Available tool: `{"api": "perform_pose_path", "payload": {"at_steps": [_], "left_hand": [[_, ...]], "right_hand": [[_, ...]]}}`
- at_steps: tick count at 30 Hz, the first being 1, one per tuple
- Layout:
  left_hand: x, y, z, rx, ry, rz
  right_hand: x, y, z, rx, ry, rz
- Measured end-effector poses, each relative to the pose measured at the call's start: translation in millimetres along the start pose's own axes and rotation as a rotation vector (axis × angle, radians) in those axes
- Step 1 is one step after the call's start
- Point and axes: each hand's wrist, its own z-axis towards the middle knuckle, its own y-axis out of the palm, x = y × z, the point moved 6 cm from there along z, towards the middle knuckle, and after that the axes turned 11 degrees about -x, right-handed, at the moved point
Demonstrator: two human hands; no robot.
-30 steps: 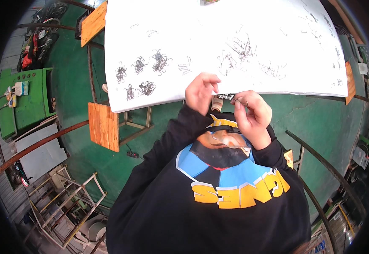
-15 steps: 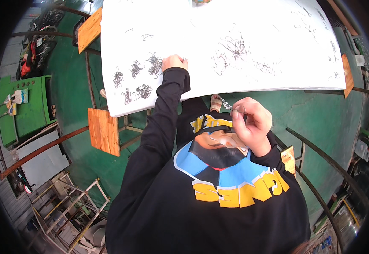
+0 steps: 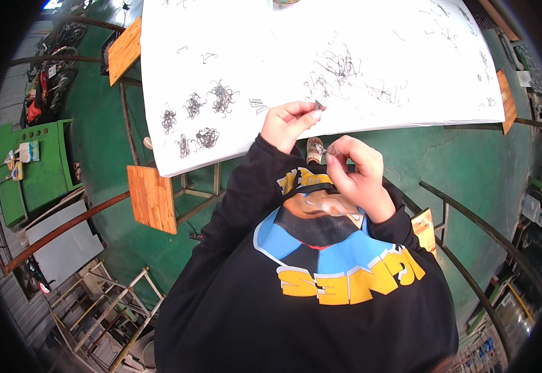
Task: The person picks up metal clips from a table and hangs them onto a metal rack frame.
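My left hand [image 3: 285, 127] is raised over the near edge of the white-covered table [image 3: 233, 62], its thumb and fingers pinched on a small dark piece. Lower and to the right, in front of my chest, my right hand [image 3: 359, 175] pinches a small thin metallic piece [image 3: 324, 151], too small to name. Thin dark hook-shaped pieces lie on the cover: tight clumps [image 3: 223, 98] at the left, a loose heap [image 3: 340, 64] right of the middle. A short row of straight-lying pieces [image 3: 258, 105] sits just left of my left hand.
Wooden stools [image 3: 151, 198] stand by the table's left side, with another board [image 3: 507, 101] at its right. A green machine or bench [image 3: 35, 168] and metal frames [image 3: 106, 311] are at the far left. Dark rails [image 3: 476, 224] cross the green floor on the right.
My left hand has lifted off the table and moved right toward my right hand, uncovering the short row of pieces. My right hand has shifted slightly left.
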Motion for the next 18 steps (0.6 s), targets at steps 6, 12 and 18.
{"api": "perform_pose_path", "payload": {"at_steps": [6, 12, 18], "left_hand": [[6.3, 31.4, -21.5, -0.052, -0.021, -0.106], [9.0, 30.7, -25.8, -0.025, 0.027, -0.009], [19.9, 31.5, -35.6, 0.029, 0.212, 0.195]], "right_hand": [[10.1, 2.3, 2.1, -0.005, 0.057, -0.039], [16.8, 5.6, 0.7, -0.01, 0.122, -0.028], [28.5, 9.2, -0.9, -0.069, 0.211, 0.135]]}}
